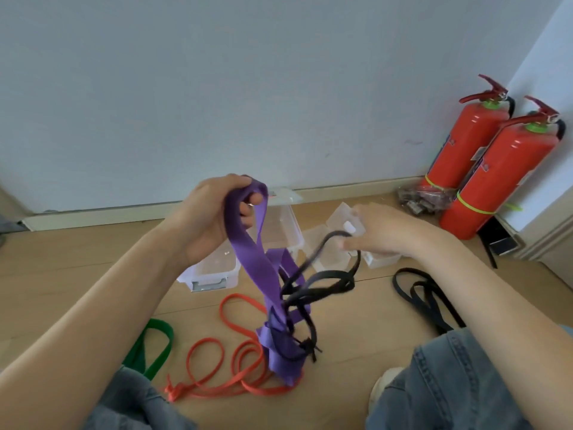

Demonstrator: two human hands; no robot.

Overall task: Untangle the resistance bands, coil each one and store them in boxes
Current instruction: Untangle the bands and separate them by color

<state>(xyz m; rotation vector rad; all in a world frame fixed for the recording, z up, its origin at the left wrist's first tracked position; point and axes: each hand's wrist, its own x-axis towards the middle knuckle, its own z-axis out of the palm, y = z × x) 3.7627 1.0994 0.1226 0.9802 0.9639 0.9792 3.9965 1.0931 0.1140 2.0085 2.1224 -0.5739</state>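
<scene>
Raised left hand (pixel 214 218) curls round the purple band (pixel 257 262); right hand (pixel 381 231) pinches the tangled black band (pixel 322 280) above the floor (pixel 356 336), clear boxes (pixel 217 271) behind.

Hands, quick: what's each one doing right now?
Left hand: grips the purple resistance band, lifted up.
Right hand: pinches the thin black resistance band tangled with the purple one.

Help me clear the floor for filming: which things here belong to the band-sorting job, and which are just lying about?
Part of the job:
purple band, gripped by the left hand
thin black band, pinched by the right hand
second black band
orange band
green band
clear boxes

Lying about:
two fire extinguishers
bag of dark clips
</scene>
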